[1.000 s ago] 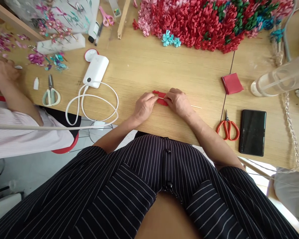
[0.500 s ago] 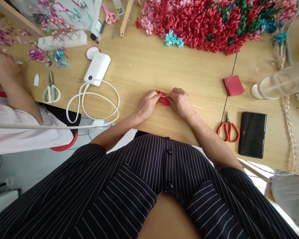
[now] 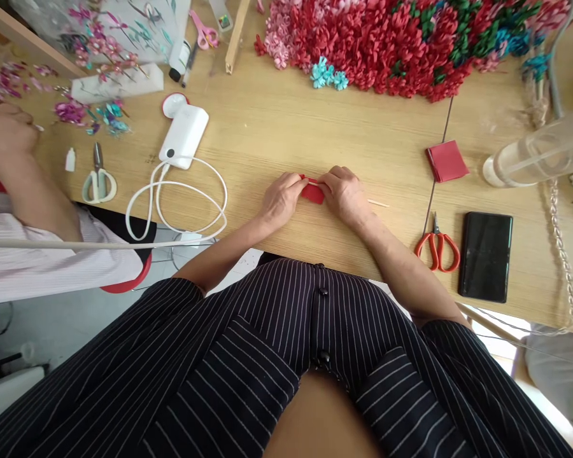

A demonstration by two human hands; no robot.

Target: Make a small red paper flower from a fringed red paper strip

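Both my hands rest on the wooden table (image 3: 286, 133) near its front edge. My left hand (image 3: 281, 198) and my right hand (image 3: 344, 193) are closed, pinching a small piece of red paper (image 3: 312, 192) between them. A thin wooden stick (image 3: 377, 203) pokes out to the right from under my right hand. The red paper is mostly covered by my fingers.
Red-handled scissors (image 3: 437, 247) and a black phone (image 3: 486, 256) lie to the right, a folded red paper square (image 3: 447, 160) beyond them. A white device (image 3: 184, 135) with a looped cable lies left. A heap of paper flowers (image 3: 401, 38) fills the back. Another person's arm (image 3: 23, 172) works at far left.
The visible red paper between my hands has become shorter, with my fingers drawn closer together. The other person's hand at far left shifted slightly.
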